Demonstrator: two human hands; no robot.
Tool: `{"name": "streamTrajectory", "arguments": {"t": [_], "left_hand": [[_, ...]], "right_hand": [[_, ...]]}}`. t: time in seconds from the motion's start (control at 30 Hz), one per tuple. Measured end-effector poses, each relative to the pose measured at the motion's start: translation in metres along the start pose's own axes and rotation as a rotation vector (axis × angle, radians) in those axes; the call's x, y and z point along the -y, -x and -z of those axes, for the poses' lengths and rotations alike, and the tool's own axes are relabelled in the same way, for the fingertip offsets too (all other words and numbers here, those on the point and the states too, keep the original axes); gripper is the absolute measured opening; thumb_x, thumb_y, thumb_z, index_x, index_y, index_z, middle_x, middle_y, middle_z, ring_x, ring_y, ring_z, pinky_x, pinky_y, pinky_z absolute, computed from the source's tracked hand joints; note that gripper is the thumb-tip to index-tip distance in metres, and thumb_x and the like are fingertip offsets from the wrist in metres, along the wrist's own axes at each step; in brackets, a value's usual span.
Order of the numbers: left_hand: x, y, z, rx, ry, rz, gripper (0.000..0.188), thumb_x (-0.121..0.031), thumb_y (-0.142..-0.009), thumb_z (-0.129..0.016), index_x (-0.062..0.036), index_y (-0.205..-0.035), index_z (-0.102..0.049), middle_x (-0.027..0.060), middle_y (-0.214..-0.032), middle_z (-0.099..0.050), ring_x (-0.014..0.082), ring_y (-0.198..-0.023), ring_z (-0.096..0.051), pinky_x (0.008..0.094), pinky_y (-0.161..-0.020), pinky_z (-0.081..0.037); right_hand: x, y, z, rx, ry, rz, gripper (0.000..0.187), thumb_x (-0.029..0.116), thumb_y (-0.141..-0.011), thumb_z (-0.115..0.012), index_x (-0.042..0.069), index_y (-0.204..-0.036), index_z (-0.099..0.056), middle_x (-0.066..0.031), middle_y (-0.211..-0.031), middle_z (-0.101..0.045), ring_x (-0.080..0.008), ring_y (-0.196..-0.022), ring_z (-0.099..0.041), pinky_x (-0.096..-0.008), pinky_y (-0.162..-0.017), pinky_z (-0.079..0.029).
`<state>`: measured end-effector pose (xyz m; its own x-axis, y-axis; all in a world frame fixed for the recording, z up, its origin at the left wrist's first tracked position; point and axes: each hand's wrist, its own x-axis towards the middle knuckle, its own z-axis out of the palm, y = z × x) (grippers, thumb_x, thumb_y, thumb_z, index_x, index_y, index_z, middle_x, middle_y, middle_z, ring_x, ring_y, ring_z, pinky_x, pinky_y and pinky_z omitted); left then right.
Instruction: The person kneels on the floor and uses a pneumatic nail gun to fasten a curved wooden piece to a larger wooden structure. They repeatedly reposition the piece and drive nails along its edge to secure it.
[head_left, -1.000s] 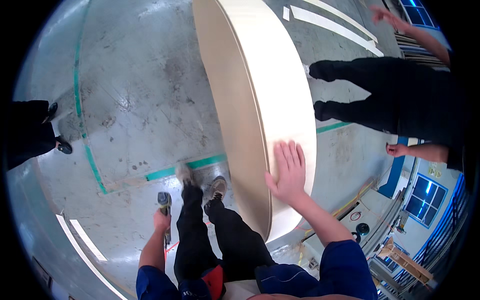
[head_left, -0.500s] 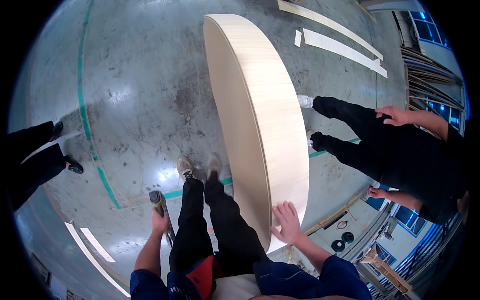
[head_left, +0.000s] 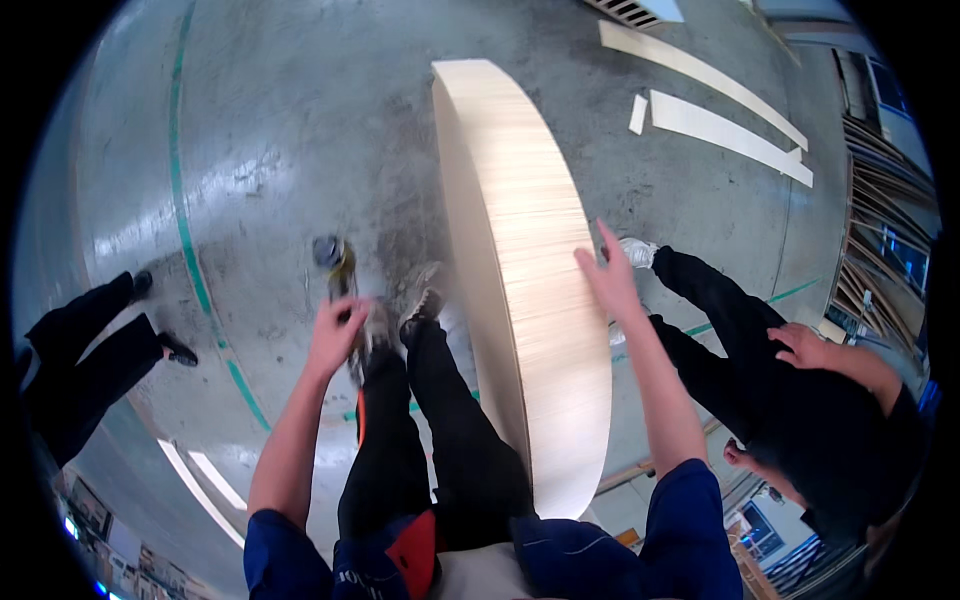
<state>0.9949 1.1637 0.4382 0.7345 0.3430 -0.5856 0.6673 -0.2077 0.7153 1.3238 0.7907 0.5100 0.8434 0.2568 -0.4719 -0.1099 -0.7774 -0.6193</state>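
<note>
A large pale wooden piece (head_left: 545, 290) with a curved broad face and a flat side stands on the floor in front of me, running away from my legs. My right hand (head_left: 612, 280) is at its right edge, fingers spread, the thumb by the pale face; whether it presses on the wood I cannot tell. My left hand (head_left: 338, 335) is closed around a hand-held tool (head_left: 342, 262) with a dark rounded head and a yellowish body, blurred by motion. An orange hose or cord (head_left: 361, 418) hangs below it, beside my leg. Its exact kind is unclear.
A person in black (head_left: 780, 350) stands close on the right of the wooden piece; another person's legs (head_left: 100, 350) are at the left. Thin pale strips (head_left: 735, 135) lie on the floor at far right, others (head_left: 205, 490) at lower left. Long stacked pieces (head_left: 880, 220) line the right side.
My right hand has moved from the near end of the wooden piece forward to its right edge. My left hand has raised the tool forward, toward the wood.
</note>
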Motion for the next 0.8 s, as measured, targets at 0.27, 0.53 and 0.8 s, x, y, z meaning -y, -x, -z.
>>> {"name": "streamTrajectory", "arguments": {"t": [0.27,0.53,0.8], "left_hand": [[-0.147,-0.184,-0.060,-0.080,0.117,0.188,0.053,-0.052,-0.091,-0.077,-0.0127,-0.126,-0.079,0.0296,-0.115,-0.068,0.0389,-0.132,-0.057,0.0449,-0.112,-0.044],[-0.198,-0.240,-0.093,-0.150,0.462,0.315,0.052,-0.044,-0.086,-0.084,-0.0173,-0.130,-0.078,0.0365,-0.135,-0.054,0.0468,-0.133,-0.056,0.0464,-0.110,-0.048],[-0.183,-0.248,-0.106,-0.208,0.385,0.242,0.047,-0.038,-0.084,-0.088,-0.0154,-0.125,-0.080,0.0309,-0.120,-0.061,0.0406,-0.118,-0.064,0.0421,-0.109,-0.048]], "right_hand": [[0.032,-0.096,-0.036,0.102,-0.324,-0.161,0.052,0.014,-0.103,-0.070,-0.006,-0.148,-0.056,-0.0137,-0.134,-0.070,-0.0159,-0.116,-0.067,-0.0298,-0.101,-0.052],[0.037,-0.096,-0.049,-0.015,-0.266,-0.232,0.044,0.010,-0.104,-0.069,-0.006,-0.144,-0.060,-0.0118,-0.130,-0.072,-0.0132,-0.113,-0.067,-0.0276,-0.098,-0.052],[0.024,-0.097,-0.045,0.031,-0.300,-0.168,0.038,0.009,-0.104,-0.067,-0.005,-0.139,-0.059,-0.0121,-0.130,-0.068,-0.0149,-0.118,-0.062,-0.0304,-0.104,-0.048]]}}
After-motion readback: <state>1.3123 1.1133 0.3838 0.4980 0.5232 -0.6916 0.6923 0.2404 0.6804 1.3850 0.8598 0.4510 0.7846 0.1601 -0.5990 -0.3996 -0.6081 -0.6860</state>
